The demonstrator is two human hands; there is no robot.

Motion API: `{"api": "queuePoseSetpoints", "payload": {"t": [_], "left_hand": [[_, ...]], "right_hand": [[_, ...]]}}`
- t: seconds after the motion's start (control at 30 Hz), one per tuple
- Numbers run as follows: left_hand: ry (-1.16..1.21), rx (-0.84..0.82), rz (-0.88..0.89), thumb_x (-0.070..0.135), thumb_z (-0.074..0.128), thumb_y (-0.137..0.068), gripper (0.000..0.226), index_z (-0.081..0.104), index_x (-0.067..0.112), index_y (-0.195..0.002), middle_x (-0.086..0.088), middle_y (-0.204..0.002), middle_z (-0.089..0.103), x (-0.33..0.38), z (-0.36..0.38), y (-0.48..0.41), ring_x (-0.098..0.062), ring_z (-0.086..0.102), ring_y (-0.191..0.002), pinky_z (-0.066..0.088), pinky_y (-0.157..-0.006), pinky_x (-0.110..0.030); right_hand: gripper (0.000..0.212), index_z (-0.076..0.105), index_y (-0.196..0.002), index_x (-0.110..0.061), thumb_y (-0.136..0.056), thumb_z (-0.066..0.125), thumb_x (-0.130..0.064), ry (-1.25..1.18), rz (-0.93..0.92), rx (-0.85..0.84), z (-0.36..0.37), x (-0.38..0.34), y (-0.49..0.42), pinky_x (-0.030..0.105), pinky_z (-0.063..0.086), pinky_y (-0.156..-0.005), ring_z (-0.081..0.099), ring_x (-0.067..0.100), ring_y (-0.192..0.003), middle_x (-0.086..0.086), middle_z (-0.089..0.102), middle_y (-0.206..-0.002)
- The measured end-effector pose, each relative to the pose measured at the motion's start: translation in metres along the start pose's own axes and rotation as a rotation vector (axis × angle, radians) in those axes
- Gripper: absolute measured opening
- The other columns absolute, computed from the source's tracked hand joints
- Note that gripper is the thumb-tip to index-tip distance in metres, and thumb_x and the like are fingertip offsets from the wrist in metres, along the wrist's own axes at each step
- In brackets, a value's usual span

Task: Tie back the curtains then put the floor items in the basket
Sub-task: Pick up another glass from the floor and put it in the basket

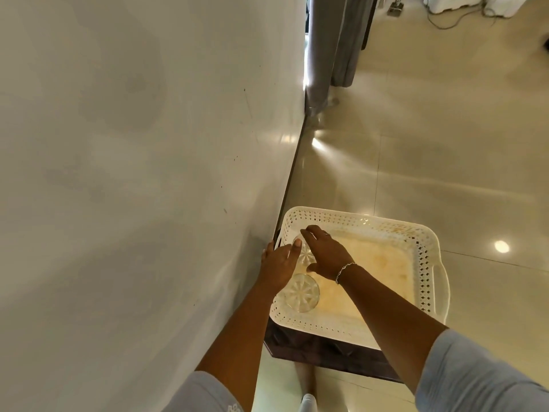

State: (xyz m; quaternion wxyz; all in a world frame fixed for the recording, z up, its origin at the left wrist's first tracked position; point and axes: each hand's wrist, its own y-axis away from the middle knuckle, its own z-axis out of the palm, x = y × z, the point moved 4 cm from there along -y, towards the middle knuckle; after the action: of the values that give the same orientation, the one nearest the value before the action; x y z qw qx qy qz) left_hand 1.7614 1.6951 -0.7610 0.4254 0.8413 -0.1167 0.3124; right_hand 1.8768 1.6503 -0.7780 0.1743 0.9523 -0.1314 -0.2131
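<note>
A white perforated basket (427, 263) rests on a dark wooden stand against the wall. Two clear cut-glass bowls lie in its left part: one (301, 292) near the front-left corner, the other (306, 254) just behind it. My left hand (277, 263) reaches over the basket's left rim, its fingers against the rear bowl's left side. My right hand (325, 254), with a ring and a bracelet, covers that same bowl from the right, fingers spread over it. The grey curtains (332, 46) hang far ahead by the wall's end.
A white wall (148, 173) fills the left half of the view. Glossy tiled floor (445, 144) stretches to the right and ahead. Cables and white appliances (463, 7) lie at the far top right. My foot (306, 379) shows below the dark stand (326, 349).
</note>
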Motion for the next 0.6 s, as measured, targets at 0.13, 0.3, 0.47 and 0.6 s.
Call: {"api": "queuePoseSetpoints", "payload": {"t": [0.13,0.3,0.47,0.6], "left_hand": [[-0.076,0.023,0.037,0.046,0.028,-0.097,0.055,0.038,0.015,-0.14,-0.015,-0.154,0.017,0.0,0.0,0.0,-0.034,0.004,-0.143,0.004,-0.116,-0.044],[-0.243,0.141,0.201,0.045,0.033,-0.095,0.049,0.048,0.011,-0.127,-0.011,-0.137,0.048,0.001,-0.008,0.014,-0.028,0.038,-0.131,0.029,-0.112,-0.045],[-0.563,0.211,0.265,0.076,-0.006,-0.074,0.097,0.013,0.015,-0.148,-0.009,-0.157,0.01,0.023,-0.023,0.038,-0.027,0.01,-0.145,0.008,-0.118,-0.039],[-0.701,0.287,0.27,0.08,-0.042,-0.032,0.137,-0.006,0.017,-0.148,-0.011,-0.157,-0.01,0.041,-0.03,0.062,-0.026,-0.006,-0.145,-0.004,-0.117,-0.036]], "right_hand": [[0.093,0.02,-0.145,-0.009,-0.072,0.077,-0.021,-0.013,0.001,0.011,0.002,0.0,0.0,0.04,0.046,-0.096,0.029,0.029,-0.135,0.008,0.02,-0.152],[0.083,0.014,-0.147,-0.007,-0.085,0.062,-0.034,0.035,-0.023,0.08,-0.016,-0.004,0.01,0.034,0.023,-0.113,0.014,0.027,-0.143,0.013,0.012,-0.155],[0.081,0.004,-0.148,-0.007,-0.091,0.045,-0.048,0.127,0.001,0.189,-0.044,-0.011,0.029,0.035,0.002,-0.117,-0.002,0.027,-0.145,0.014,-0.001,-0.157],[0.077,-0.003,-0.148,-0.009,-0.093,0.029,-0.054,0.164,0.027,0.252,-0.065,-0.019,0.048,0.034,-0.007,-0.115,-0.008,0.027,-0.145,0.013,-0.007,-0.157]]}}
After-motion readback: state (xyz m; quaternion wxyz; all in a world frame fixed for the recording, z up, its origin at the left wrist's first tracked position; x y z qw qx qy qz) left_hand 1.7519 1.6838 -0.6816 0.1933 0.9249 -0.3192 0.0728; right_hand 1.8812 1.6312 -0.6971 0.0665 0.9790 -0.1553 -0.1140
